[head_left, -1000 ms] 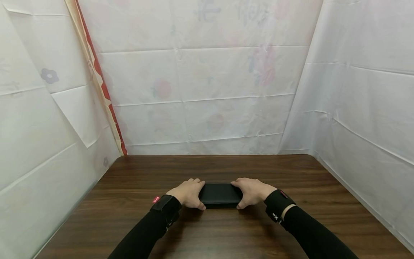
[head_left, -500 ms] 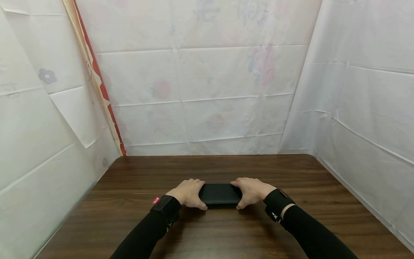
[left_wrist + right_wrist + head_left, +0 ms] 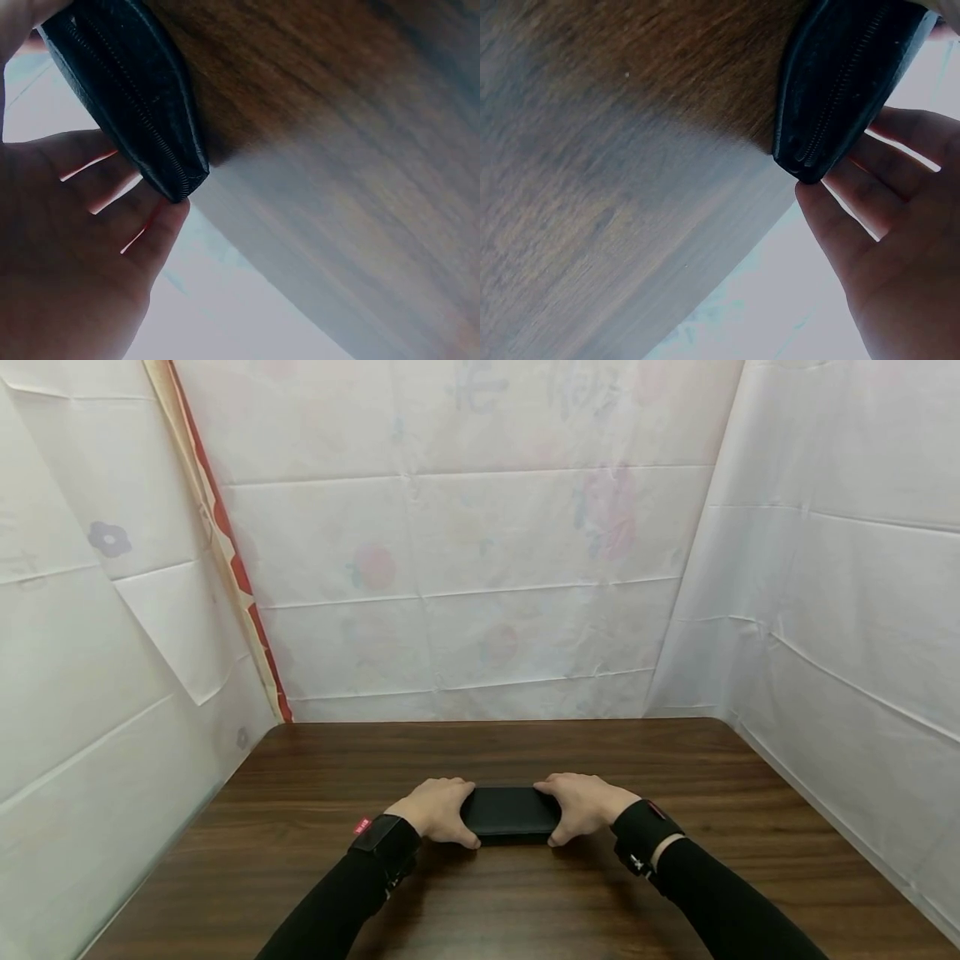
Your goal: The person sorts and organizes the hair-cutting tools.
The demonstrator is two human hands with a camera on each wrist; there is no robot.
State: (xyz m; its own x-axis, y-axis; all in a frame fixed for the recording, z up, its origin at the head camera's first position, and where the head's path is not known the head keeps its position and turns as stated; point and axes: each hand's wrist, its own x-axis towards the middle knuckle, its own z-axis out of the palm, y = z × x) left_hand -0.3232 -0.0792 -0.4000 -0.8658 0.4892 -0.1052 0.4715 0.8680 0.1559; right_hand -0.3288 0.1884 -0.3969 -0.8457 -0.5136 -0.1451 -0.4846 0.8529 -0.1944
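Observation:
A black, leather-like zip wallet [image 3: 512, 811] lies on the wooden table, its long side facing me. My left hand [image 3: 437, 811] grips its left end, thumb at the near corner and fingers at the far side. The right hand [image 3: 585, 805] mirrors this hold on the right end. In the left wrist view, a zipper [image 3: 146, 120] runs along the wallet's end, and the fingers [image 3: 154, 225] reach its far corner. The right wrist view shows the zipper [image 3: 840, 90] at the other end, with the fingertips against the wallet's edge.
The dark brown table [image 3: 480, 902] stretches around the hands on all sides. White sheets with faint prints hang at the back [image 3: 465, 543], left [image 3: 90, 635] and right [image 3: 840, 610]. Black bands [image 3: 386, 839] circle both wrists.
My left thumb has shifted very slightly to the right at the wallet's near corner. Otherwise both hands and the wallet keep their places.

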